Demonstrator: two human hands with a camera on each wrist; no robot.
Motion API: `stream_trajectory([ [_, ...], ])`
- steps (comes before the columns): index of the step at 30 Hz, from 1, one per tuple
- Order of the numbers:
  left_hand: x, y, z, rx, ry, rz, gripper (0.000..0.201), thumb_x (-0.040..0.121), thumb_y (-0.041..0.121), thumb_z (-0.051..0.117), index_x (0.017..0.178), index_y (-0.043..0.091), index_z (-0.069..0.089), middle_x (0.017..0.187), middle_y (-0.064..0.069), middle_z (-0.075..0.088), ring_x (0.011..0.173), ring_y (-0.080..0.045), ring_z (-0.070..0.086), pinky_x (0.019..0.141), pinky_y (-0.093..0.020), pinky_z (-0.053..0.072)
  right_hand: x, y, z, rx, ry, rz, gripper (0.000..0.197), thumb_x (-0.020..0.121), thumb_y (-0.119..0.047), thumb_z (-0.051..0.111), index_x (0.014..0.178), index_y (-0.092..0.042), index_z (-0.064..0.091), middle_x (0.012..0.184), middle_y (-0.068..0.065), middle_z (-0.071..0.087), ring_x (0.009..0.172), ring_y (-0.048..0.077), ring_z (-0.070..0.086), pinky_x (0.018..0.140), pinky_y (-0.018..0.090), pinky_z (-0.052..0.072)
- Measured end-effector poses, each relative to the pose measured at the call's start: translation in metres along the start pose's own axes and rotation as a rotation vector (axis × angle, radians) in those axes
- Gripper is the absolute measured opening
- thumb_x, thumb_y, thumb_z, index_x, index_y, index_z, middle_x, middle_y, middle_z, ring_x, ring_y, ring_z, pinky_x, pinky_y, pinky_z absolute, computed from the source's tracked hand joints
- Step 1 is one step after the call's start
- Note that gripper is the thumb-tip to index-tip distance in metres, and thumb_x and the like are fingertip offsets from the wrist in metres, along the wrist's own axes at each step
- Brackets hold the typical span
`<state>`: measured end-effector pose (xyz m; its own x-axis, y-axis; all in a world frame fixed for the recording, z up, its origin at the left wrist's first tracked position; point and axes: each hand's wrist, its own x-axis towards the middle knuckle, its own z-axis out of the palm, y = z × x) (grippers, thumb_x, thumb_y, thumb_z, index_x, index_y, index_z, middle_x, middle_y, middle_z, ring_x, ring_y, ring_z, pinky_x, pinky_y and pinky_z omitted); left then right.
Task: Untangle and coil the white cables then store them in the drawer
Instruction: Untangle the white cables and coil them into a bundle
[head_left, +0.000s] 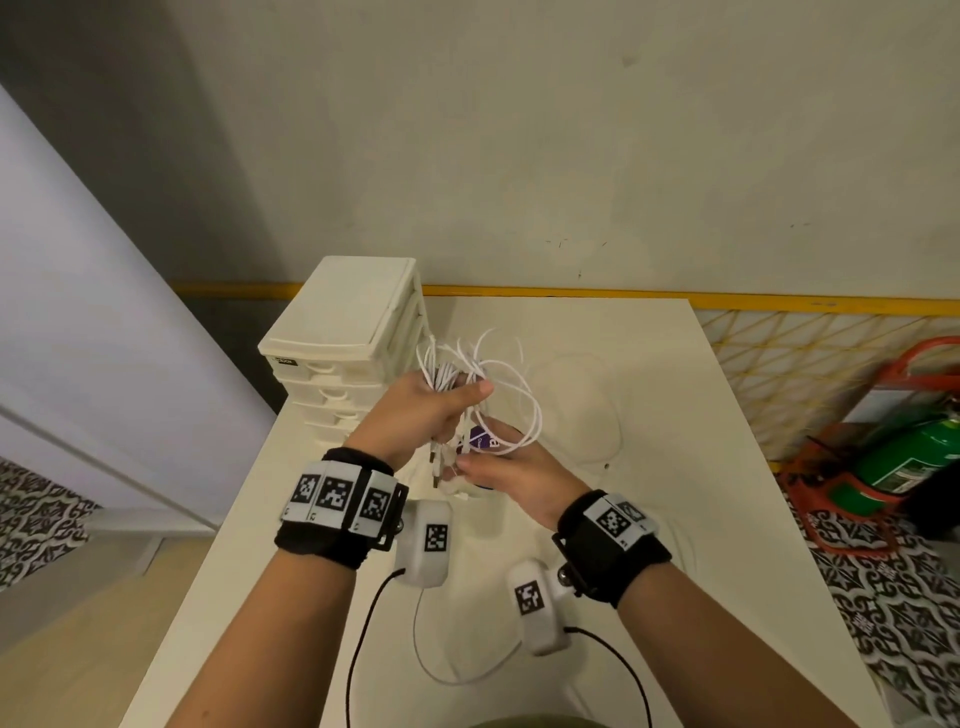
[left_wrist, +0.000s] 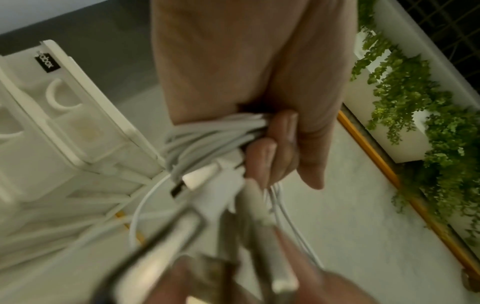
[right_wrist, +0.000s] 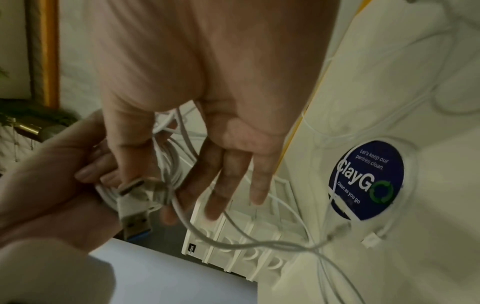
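A tangled bundle of white cables (head_left: 483, 374) hangs in the air above the white table (head_left: 649, 519). My left hand (head_left: 457, 395) grips the bundle in its curled fingers (left_wrist: 275, 142), with the USB plugs (left_wrist: 192, 181) sticking out below. Just under it, my right hand (head_left: 467, 465) pinches the plug ends (right_wrist: 132, 185) between thumb and index finger, its other fingers (right_wrist: 215, 185) straight. More white cable (head_left: 457, 675) lies loose on the table. The white drawer unit (head_left: 337, 322) stands at the table's back left, its drawers pushed in.
A round blue sticker (right_wrist: 363, 181) lies on the table under the hands, with thin cable (right_wrist: 376, 236) looped round it. A green extinguisher (head_left: 904, 457) on a red stand sits on the floor at the right. A yellow mesh fence (head_left: 810, 338) runs behind it.
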<state>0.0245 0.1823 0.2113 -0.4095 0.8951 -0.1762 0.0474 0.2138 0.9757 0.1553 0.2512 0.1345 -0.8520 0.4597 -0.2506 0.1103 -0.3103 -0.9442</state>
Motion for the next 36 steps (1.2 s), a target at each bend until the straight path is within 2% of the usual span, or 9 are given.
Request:
stream_trajectory([
  [3,0.001,0.0,-0.014,0.148,0.06,-0.032,0.026,0.084,0.027,0.07,0.071,0.01,0.057,0.049,0.001,0.036,0.044,-0.015,0.029,0.049,-0.026,0.026,-0.005,-0.005,-0.014,0.024,0.065,-0.079,0.021,0.091,-0.013,0.058,0.112,-0.015,0.057,0.065,0.003,0.055,0.065,0.015,0.057,0.085,0.038,0.049],
  [7,-0.001,0.001,-0.04,0.383,0.098,-0.055,0.035,0.09,0.037,0.06,0.071,0.01,0.068,0.052,-0.004,0.042,0.045,-0.016,0.034,0.05,-0.026,0.031,-0.01,-0.013,-0.065,-0.035,0.461,-0.155,0.017,0.094,-0.016,0.054,0.106,-0.02,0.065,0.062,-0.008,0.047,0.053,0.01,0.039,0.05,0.018,0.04],
  [12,-0.012,0.005,-0.065,0.226,0.107,0.025,0.039,0.088,0.044,0.058,0.068,0.011,0.057,0.047,-0.001,0.038,0.043,-0.014,0.03,0.043,-0.021,0.028,-0.02,-0.006,-0.133,-0.412,0.894,-0.204,0.02,0.091,-0.018,0.058,0.104,-0.01,0.069,0.101,0.006,0.068,0.092,0.017,0.06,0.08,0.024,0.041],
  [17,-0.018,0.014,-0.085,-0.025,0.279,0.062,0.038,0.092,0.038,0.059,0.062,0.017,0.05,0.049,0.003,0.033,0.042,-0.013,0.025,0.042,-0.022,0.024,-0.034,0.015,-0.164,-0.671,1.085,0.01,0.028,0.094,-0.027,0.051,0.103,-0.007,0.069,0.108,0.015,0.067,0.101,0.033,0.058,0.079,0.031,0.037],
  [21,-0.016,0.022,-0.064,0.063,0.256,0.083,0.038,0.09,0.036,0.06,0.061,0.015,0.051,0.045,0.001,0.036,0.04,-0.014,0.027,0.043,-0.024,0.025,-0.022,0.02,-0.154,-0.882,0.917,0.121,0.034,0.096,-0.032,0.048,0.113,-0.008,0.064,0.117,0.02,0.062,0.108,0.036,0.055,0.09,0.037,0.041],
  [26,-0.018,0.035,-0.027,0.197,0.11,0.083,0.042,0.09,0.041,0.059,0.062,0.009,0.055,0.04,0.0,0.034,0.038,-0.014,0.026,0.045,-0.025,0.024,-0.011,-0.028,-0.073,-0.801,0.613,-0.463,0.065,0.083,-0.044,0.062,0.14,-0.023,0.04,0.143,-0.005,0.038,0.134,0.009,0.03,0.109,0.022,0.024],
  [29,-0.021,0.043,-0.018,0.184,0.04,0.098,0.044,0.091,0.041,0.057,0.062,0.008,0.055,0.043,-0.003,0.031,0.039,-0.016,0.023,0.043,-0.025,0.021,-0.001,-0.045,-0.034,-0.884,0.38,-0.551,0.072,0.076,-0.052,0.064,0.139,-0.027,0.04,0.145,-0.006,0.04,0.136,0.008,0.024,0.113,0.028,0.019],
  [32,-0.024,0.047,-0.02,0.202,0.07,0.132,0.043,0.091,0.04,0.057,0.059,0.011,0.055,0.042,-0.002,0.033,0.038,-0.015,0.025,0.04,-0.02,0.023,0.014,-0.04,-0.027,-0.789,0.389,-0.593,0.031,0.086,-0.034,0.064,0.112,-0.018,0.066,0.109,0.001,0.067,0.104,0.011,0.056,0.094,0.032,0.045],
  [36,-0.026,0.04,-0.052,0.065,0.369,0.117,0.039,0.09,0.039,0.061,0.061,0.013,0.054,0.042,0.002,0.038,0.037,-0.013,0.03,0.042,-0.023,0.028,0.012,-0.038,-0.05,-0.751,0.404,-0.517,0.023,0.083,-0.019,0.069,0.106,-0.019,0.067,0.095,-0.009,0.063,0.08,0.002,0.059,0.074,0.01,0.045],
])
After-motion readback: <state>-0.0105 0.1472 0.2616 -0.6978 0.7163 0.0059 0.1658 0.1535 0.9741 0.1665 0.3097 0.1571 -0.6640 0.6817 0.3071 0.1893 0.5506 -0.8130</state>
